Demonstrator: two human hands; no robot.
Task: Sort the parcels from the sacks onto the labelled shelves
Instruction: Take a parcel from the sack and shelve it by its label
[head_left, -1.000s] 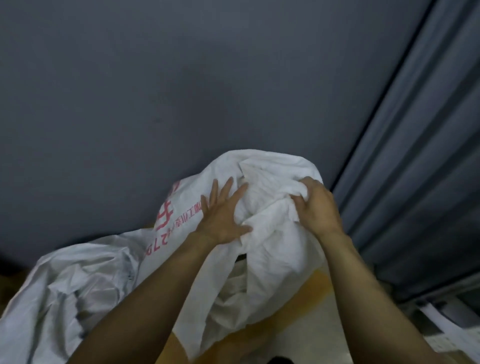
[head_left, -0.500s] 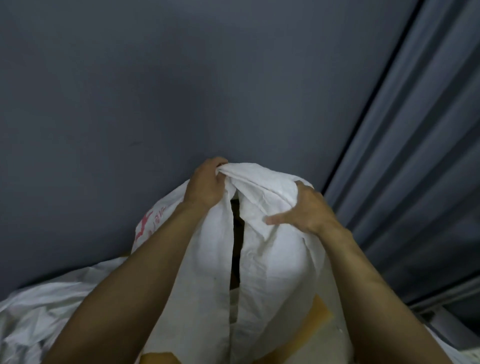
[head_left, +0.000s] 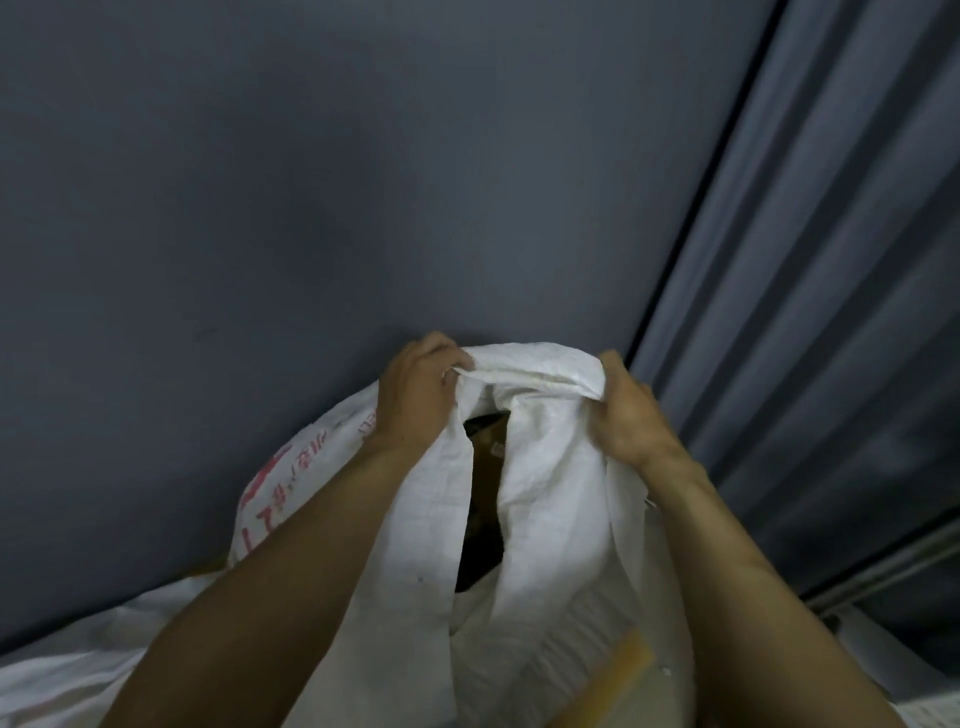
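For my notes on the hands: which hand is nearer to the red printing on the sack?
Left. The left hand grips the sack just beside the red printing; the right hand grips it beyond the opening.

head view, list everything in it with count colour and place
sack: 1, white with red print, centre, held up
parcel: 1 seen, brown, inside the sack's gap
crumpled sacking: 1 heap, white, lower left
tan strip: 1, tan, lower right
wall: 1, grey, behind
ribbed panel: 1, grey, right
left hand: 1, bare, grips sack top, left side
right hand: 1, bare, grips sack top, right side
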